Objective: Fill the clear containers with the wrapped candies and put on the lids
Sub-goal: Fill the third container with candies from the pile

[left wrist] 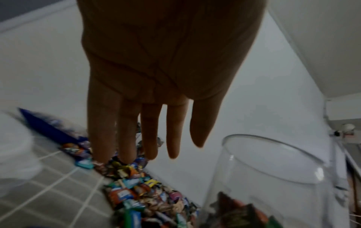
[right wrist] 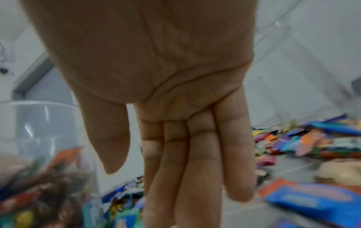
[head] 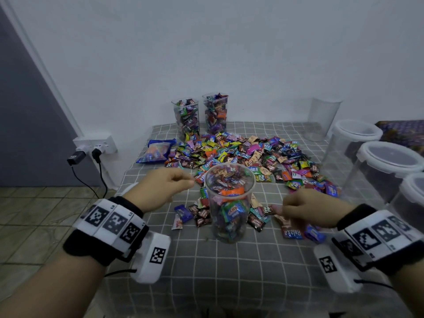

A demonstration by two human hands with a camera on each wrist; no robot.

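Observation:
A clear lidless container (head: 229,200), mostly full of wrapped candies, stands in the middle of the checked tablecloth (head: 229,271). My left hand (head: 165,189) hovers just left of its rim, fingers straight and empty (left wrist: 156,131). My right hand (head: 305,210) is low on its right, over loose candies, fingers straight and together (right wrist: 195,162), holding nothing. A wide heap of wrapped candies (head: 247,152) lies behind the container. The container's rim (left wrist: 273,157) shows at the left wrist view's lower right, and its wall (right wrist: 39,138) at the right wrist view's left.
Two filled clear containers (head: 185,118) (head: 215,113) stand at the back without lids. An empty clear container (head: 321,120) is back right; three lidded ones (head: 390,166) line the right edge. A blue candy bag (head: 156,152) lies left. A wall socket with plugs (head: 94,145) is beyond the table's left edge.

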